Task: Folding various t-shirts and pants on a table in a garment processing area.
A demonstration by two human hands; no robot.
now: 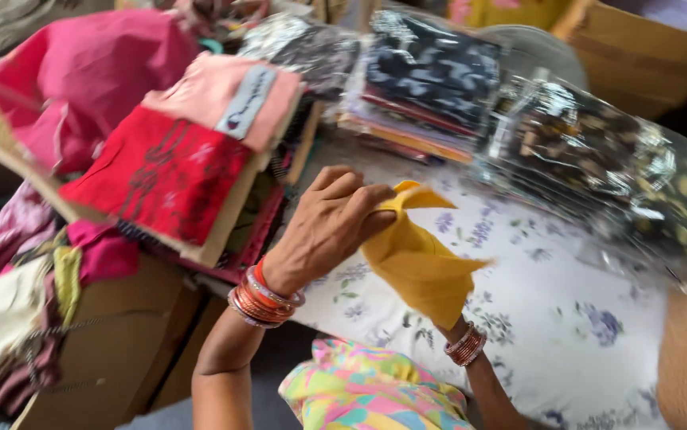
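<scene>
My left hand (329, 223) is raised over a white cloth with blue flowers (566, 318) and pinches the top corner of a small yellow cloth (419, 263). The yellow cloth drapes down over my right hand (447, 314), which is hidden under it; only the wrist with red and gold bangles (466, 345) shows. Both wrists wear stacked bangles.
Folded red (160, 171) and pink (224, 99) fabrics lie stacked at the left, above cardboard boxes (112, 350). Plastic-wrapped dark printed fabrics (431, 72) and brown printed packs (590, 143) line the back and right. A cardboard box (646, 48) stands far right. Loose cloths hang at the left edge.
</scene>
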